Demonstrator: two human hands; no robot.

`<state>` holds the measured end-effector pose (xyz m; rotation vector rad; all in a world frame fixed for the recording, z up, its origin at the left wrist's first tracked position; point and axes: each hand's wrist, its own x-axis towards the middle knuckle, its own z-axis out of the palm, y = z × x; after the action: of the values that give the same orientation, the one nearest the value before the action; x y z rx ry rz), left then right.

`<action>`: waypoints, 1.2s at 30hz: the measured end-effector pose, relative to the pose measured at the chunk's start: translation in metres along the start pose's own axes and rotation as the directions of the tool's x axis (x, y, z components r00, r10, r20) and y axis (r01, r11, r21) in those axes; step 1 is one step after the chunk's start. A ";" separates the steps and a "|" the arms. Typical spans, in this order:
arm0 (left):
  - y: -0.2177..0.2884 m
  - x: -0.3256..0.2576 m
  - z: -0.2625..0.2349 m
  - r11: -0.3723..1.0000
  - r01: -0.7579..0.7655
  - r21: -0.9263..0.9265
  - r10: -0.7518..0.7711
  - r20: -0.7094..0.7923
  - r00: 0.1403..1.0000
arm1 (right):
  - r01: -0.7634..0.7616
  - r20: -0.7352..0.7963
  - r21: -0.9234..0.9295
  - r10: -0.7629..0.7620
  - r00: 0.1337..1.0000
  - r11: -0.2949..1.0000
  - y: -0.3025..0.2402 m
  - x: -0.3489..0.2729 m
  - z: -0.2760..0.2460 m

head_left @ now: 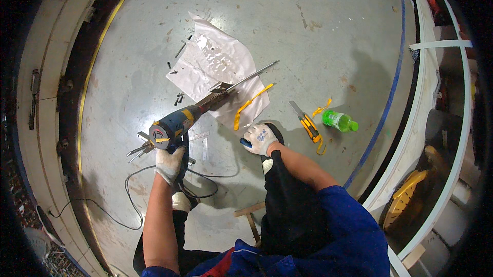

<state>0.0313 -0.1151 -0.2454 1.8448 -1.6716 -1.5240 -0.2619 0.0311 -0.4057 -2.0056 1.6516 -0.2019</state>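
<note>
My left hand [168, 165], in a white work glove, is closed around the grip of a blue corded power tool [177, 125] with a yellow band. A dark front part and a long thin metal rod [252, 76] line up ahead of the tool, over a wrinkled white sheet [226, 45]. My right hand [260, 139], gloved too, is curled closed beside my shoe, its fingertips mostly hidden. Just beyond it lies a thin yellow-handled tool [251, 105] on the sheet's edge.
To the right lie a yellow-and-black utility knife [308, 125], a yellow strip [322, 106] and a green bottle [339, 121] on its side. Several dark screws [178, 99] lie left of the sheet. A black cord [136, 200] loops across the floor. Shelving [436, 45] stands at right.
</note>
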 end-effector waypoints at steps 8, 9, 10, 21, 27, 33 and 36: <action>-0.001 0.002 0.000 1.000 0.013 0.026 -0.013 -0.003 1.000 | 0.003 0.012 -0.008 -0.003 1.000 1.000 0.001 0.000 0.000; -0.002 0.002 0.001 1.000 0.000 0.028 0.001 -0.004 1.000 | 0.003 0.017 -0.009 -0.003 1.000 1.000 0.001 0.000 -0.001; -0.002 0.002 0.001 0.999 -0.014 0.030 0.014 -0.005 1.000 | 0.004 0.008 -0.008 -0.004 1.000 1.000 0.001 0.000 -0.001; -0.008 0.005 0.000 1.000 0.023 0.002 -0.023 -0.006 1.000 | 0.000 0.005 -0.016 0.000 1.000 1.000 0.001 0.000 -0.001; -0.014 0.005 -0.001 1.000 -0.030 0.003 0.030 -0.021 0.999 | 0.004 -0.002 -0.002 -0.004 1.000 1.000 -0.001 0.001 -0.001; -0.007 0.004 -0.002 0.998 -0.023 0.062 0.023 -0.007 1.000 | 0.001 0.005 -0.011 -0.001 1.000 1.000 0.000 0.000 -0.002; -0.010 0.005 -0.004 0.999 -0.012 0.047 0.012 0.003 1.000 | 0.003 0.007 -0.017 -0.003 1.000 1.000 -0.001 0.000 -0.002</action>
<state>0.0392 -0.1175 -0.2539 1.8538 -1.7310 -1.4950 -0.2617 0.0305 -0.4036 -2.0186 1.6515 -0.1822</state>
